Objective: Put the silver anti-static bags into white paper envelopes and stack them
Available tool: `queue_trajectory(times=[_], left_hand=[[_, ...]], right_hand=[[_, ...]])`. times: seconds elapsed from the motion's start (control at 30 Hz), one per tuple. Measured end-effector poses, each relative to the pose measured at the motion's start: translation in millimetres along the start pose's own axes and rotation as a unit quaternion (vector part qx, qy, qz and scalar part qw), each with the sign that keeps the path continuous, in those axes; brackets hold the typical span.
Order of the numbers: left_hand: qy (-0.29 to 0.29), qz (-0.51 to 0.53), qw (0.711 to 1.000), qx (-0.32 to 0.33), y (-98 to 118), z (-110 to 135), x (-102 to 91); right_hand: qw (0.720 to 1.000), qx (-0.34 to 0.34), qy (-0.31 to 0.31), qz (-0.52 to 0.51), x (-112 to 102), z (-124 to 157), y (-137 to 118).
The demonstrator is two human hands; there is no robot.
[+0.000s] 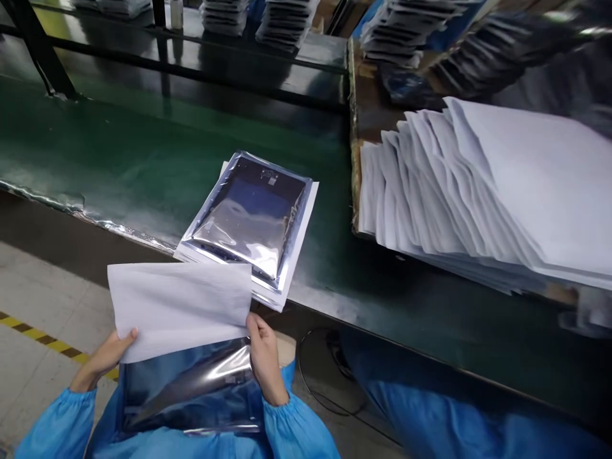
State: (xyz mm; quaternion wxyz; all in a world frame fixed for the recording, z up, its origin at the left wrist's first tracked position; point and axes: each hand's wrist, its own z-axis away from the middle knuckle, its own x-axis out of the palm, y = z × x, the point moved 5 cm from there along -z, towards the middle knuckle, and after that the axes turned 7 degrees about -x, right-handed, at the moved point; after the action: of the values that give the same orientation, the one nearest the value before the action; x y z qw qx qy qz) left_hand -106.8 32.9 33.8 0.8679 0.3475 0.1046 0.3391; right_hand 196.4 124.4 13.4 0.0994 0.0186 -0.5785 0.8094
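A white packing sheet or pouch [182, 306] is stretched between my two hands. My left hand [108, 357] pinches its lower left corner with the thumb on top. At its right edge, my right hand [265, 357] has its fingers closed on the sheet. Below it, a shiny bagged flat panel [191, 389] lies on my lap, its upper edge covered by the sheet. Whether my right fingers also touch that bag, I cannot tell. On the bench edge ahead, another dark panel in a clear, silvery bag [253, 210] rests on top of white pouches [306, 223].
The green bench [119, 146] has a worn metallic front edge. To the right, a large fanned stack of white pouches [478, 197] overhangs a wooden board. More stacks [287, 22] stand at the back. Blue-clothed legs [454, 414] and a cable [306, 376] are under the bench.
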Motion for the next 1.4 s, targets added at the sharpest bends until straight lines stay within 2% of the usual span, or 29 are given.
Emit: queue_trajectory(times=[0.2, 0.43, 0.53, 0.6, 0.73, 0.8, 0.9, 0.97, 1.03, 1.13, 1.2, 1.33, 1.4], left_hand=[[-0.009, 0.024, 0.995, -0.092, -30, 3, 6.0], [-0.013, -0.001, 0.991, -0.133, -45, 15, 6.9], [-0.026, -0.038, 0.989, -0.142, -47, 18, 7.3], [-0.042, -0.061, 0.987, -0.145, -48, 20, 7.3], [-0.067, -0.099, 0.973, -0.199, -63, 31, -2.8], [-0.067, -0.109, 0.962, -0.24, -77, 43, -12.7], [-0.014, -0.111, 0.948, -0.298, -97, 65, -29.3], [0.033, -0.114, 0.94, -0.321, -103, 76, -37.3], [0.036, -0.125, 0.946, -0.297, -99, 80, -39.2], [-0.017, -0.152, 0.97, -0.19, -82, 78, -36.3], [-0.038, -0.174, 0.974, -0.143, -75, 76, -35.2], [-0.009, -0.203, 0.976, -0.078, -78, 65, -33.3], [0.007, -0.201, 0.977, -0.069, -85, 58, -33.2]], right_hand=[[0.998, 0.036, 0.035, 0.022, -29, 17, 14], [0.993, 0.112, 0.04, -0.007, -35, 38, 21], [0.991, 0.098, 0.087, 0.026, -43, 48, 18], [0.99, 0.09, 0.098, 0.037, -48, 55, 17], [0.984, 0.178, -0.007, -0.031, -54, 76, 35], [0.977, 0.21, -0.038, -0.025, -66, 91, 48], [0.967, 0.25, -0.035, 0.011, -86, 110, 67], [0.964, 0.264, -0.028, 0.009, -90, 116, 70], [0.965, 0.259, -0.039, -0.014, -85, 114, 65], [0.967, 0.242, -0.061, -0.058, -70, 106, 53], [0.967, 0.24, -0.058, -0.065, -63, 100, 52], [0.969, 0.243, -0.035, -0.028, -56, 89, 68], [0.973, 0.23, -0.027, -0.019, -52, 84, 76]])
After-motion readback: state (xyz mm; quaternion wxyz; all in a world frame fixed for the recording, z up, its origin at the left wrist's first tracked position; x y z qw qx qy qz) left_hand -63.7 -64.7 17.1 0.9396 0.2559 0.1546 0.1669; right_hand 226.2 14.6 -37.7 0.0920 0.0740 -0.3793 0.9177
